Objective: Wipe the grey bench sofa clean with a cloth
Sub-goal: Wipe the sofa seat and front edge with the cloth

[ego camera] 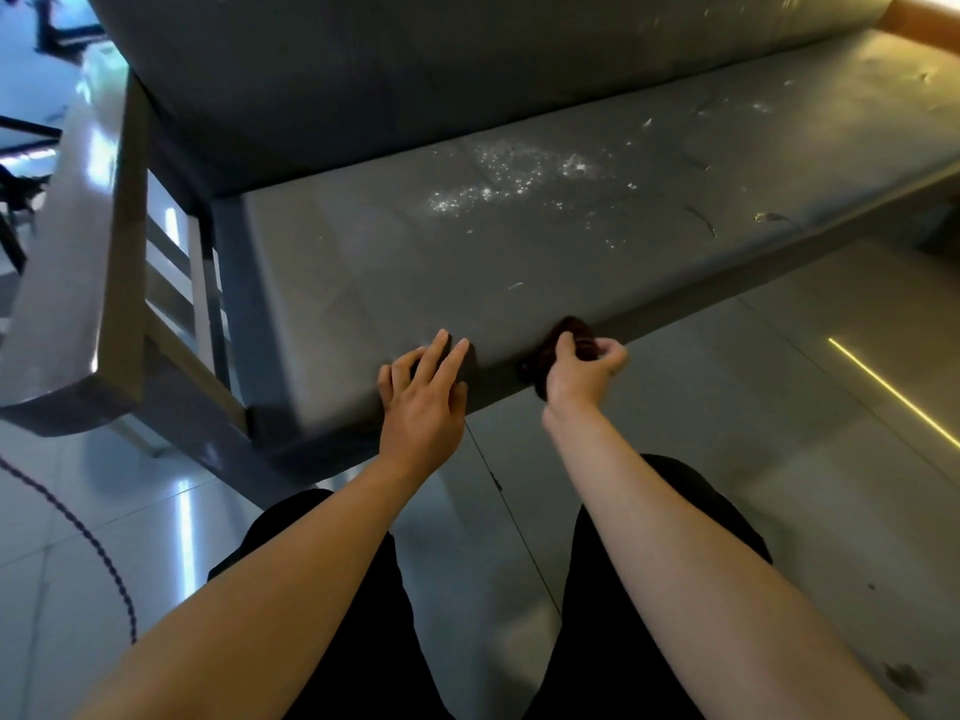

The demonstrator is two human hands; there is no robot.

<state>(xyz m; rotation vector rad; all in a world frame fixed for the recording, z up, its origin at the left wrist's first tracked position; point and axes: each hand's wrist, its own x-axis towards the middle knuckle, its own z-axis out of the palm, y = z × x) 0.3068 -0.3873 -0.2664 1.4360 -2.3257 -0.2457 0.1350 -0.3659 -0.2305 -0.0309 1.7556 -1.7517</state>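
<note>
The grey bench sofa fills the upper half of the head view, its seat flecked with white crumbs and a few small scraps toward the middle and right. A dark brown cloth, bunched up, sits at the seat's front edge. My right hand grips it with curled fingers and thumb, and part of the cloth is hidden behind the hand. My left hand rests on the front edge just left of it, fingers straight and spread over the seat.
A grey metal armrest with slats closes off the sofa's left end. The glossy tiled floor lies below, with a dark cable curving at the lower left. Dark table legs stand at the far left.
</note>
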